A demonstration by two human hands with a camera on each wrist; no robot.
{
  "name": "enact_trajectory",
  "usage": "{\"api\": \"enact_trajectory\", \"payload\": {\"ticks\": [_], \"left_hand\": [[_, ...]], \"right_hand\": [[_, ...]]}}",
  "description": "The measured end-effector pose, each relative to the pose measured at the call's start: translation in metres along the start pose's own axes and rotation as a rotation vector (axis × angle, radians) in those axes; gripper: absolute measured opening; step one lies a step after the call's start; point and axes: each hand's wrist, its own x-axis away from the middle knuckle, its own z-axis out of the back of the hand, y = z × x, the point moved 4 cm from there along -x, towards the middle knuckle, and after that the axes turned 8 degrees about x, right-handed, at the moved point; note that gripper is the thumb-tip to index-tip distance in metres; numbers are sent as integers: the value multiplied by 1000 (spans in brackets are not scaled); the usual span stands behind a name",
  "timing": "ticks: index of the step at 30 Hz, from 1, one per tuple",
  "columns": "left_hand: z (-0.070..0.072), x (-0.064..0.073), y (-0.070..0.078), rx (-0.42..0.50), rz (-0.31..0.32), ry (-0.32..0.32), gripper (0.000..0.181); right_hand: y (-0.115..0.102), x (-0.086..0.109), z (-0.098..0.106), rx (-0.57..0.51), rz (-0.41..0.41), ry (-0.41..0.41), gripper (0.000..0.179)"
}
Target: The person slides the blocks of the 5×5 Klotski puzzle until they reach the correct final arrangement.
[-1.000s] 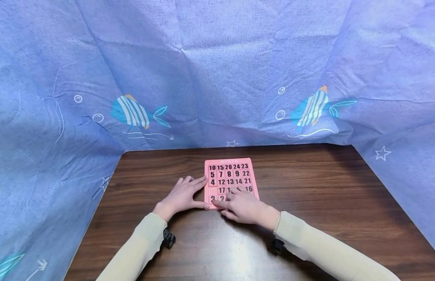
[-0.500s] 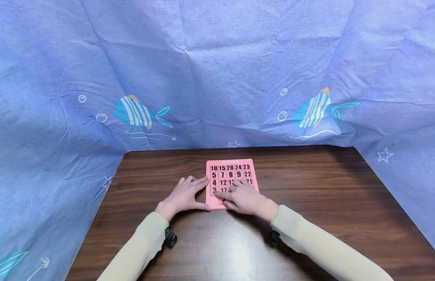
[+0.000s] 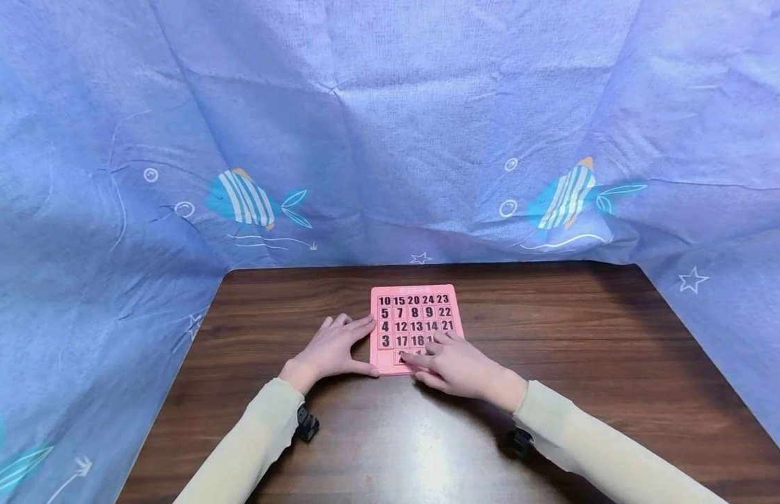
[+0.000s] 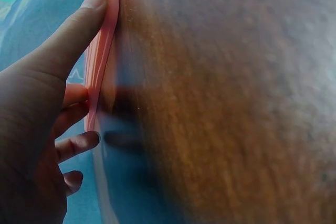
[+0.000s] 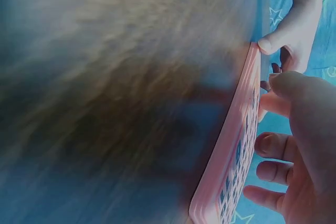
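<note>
Pink number tray [image 3: 388, 290] sits on the dark wood table [image 3: 554, 322], just below the middle of the head view, and we can read most of what's in it. Reading the number tiles [image 3: 415, 313] from the top, we get 10, 15, 20, 24, 23, then 5, 7, 8, 9, 22, then 4, 12, 13, 14, 21. Next row starts with the 3 tile [image 3: 386, 341], then 17 and 18, but the right hand [image 3: 456, 367] covers the rest, so we can't call those. Bottom-left slot [image 3: 383, 359] just shows pink floor, and right beside it is the 2 tile [image 3: 398, 360], partly hidden under the right index fingertip; that hand is touching, not gripping. Over on the left, the left hand [image 3: 327, 350] has its fingertips against the tray's edge and its thumb at the lower-left corner, spread out rather than clenched. Filling the upper part of the frame, we've got a blue fish-print cloth [image 3: 415, 154].
</note>
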Motion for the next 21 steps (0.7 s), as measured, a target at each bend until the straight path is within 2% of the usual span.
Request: {"api": "enact_trajectory", "payload": {"ticks": [8, 14, 21], "left_hand": [[-1, 1, -1, 23, 2, 7, 102], [0, 1, -1, 21, -4, 12, 101], [0, 0, 1, 22, -13, 5, 101]], "right_hand": [[-7, 4, -4, 21, 17, -8, 43], [-14, -4, -6, 7, 16, -21, 43], [-20, -12, -9, 40, 12, -38, 46]]}}
